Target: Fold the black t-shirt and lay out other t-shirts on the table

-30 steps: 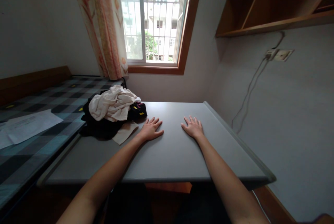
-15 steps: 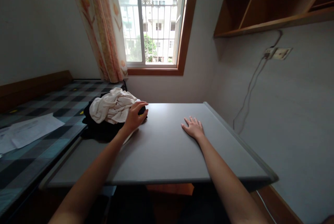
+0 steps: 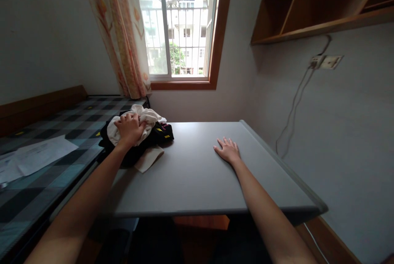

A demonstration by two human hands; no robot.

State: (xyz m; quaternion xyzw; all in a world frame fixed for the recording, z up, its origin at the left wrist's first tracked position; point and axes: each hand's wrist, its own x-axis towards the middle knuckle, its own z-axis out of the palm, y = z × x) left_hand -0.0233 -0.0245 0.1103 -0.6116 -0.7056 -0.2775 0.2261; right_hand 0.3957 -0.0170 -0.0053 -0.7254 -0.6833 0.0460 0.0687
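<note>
A crumpled white cloth [image 3: 149, 117] lies on top of a pile of black clothes [image 3: 160, 133] at the left of the grey table [image 3: 191, 173]. My left hand [image 3: 129, 128] is on the white cloth, its fingers curled into the fabric. A flat beige piece [image 3: 150, 158] sticks out from under the pile, towards me. My right hand [image 3: 227, 150] lies flat on the table, fingers spread, holding nothing.
Left of the table is a bed with a checked cover [image 3: 37, 190] and papers [image 3: 43, 155] on it. A curtain [image 3: 126, 50] hangs by the window behind. A wooden shelf [image 3: 277, 36] and a socket with cables [image 3: 323, 62] are on the right wall.
My left hand has moved left from the pile's right edge onto the white cloth and gripped it. The black clothes and beige piece show more. My right hand has stayed put.
</note>
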